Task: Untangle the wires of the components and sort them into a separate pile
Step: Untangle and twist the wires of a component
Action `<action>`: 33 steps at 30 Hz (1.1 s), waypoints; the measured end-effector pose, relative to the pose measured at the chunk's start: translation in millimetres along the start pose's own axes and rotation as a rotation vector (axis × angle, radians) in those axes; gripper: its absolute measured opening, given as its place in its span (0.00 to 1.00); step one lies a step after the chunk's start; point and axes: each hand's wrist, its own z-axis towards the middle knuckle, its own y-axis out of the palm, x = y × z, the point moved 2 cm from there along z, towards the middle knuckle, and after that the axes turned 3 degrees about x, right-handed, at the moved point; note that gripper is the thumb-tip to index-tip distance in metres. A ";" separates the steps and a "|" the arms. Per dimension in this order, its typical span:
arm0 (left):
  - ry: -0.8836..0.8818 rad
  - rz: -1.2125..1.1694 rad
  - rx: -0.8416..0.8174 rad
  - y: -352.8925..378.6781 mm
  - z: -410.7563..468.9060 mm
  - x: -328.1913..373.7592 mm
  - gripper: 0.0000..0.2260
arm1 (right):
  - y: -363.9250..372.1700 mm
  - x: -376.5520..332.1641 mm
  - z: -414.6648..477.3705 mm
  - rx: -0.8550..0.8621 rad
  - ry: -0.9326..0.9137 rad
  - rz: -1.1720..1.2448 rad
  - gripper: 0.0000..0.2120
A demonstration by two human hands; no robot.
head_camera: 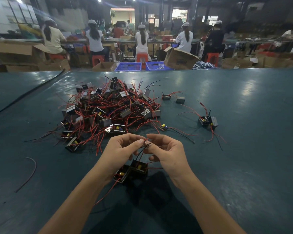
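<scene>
A big tangled pile of small black box components with red and black wires (108, 108) lies on the dark green table (235, 115). In front of it, my left hand (120, 150) and my right hand (166, 149) are raised close together, each pinching the red and black wire ends (145, 143). Those wires run down to two black components (131, 171) that hang just below my hands, close to the table. A sorted pair of components (208, 121) lies apart at the right.
Two more separate components (173, 98) sit behind the pile's right side, and a loose small board (164, 127) lies near its front. A stray red wire (30, 173) lies at the left. Beyond the table's far edge are blue crates (128, 66), cardboard boxes and seated workers.
</scene>
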 end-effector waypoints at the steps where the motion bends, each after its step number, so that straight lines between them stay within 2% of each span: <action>1: -0.002 -0.001 0.000 0.2 0.2 -0.5 0.07 | 0.0 0.3 0.0 0.000 -0.001 0.001 0.08; 9: -0.061 -0.032 -0.023 0.3 1.2 -3.5 0.06 | 0.4 1.3 0.4 0.004 -0.040 0.009 0.13; 15: -0.083 -0.072 -0.043 2.3 -0.7 -2.7 0.07 | -1.4 2.1 1.5 0.022 -0.089 -0.102 0.10; 21: -0.098 -0.107 -0.050 2.6 -1.4 -1.1 0.05 | -1.0 0.2 -2.2 0.003 -0.239 -0.344 0.06; 33: -0.124 -0.112 -0.084 1.3 -3.8 3.4 0.06 | -3.0 -2.8 -0.3 0.017 -0.235 -0.354 0.02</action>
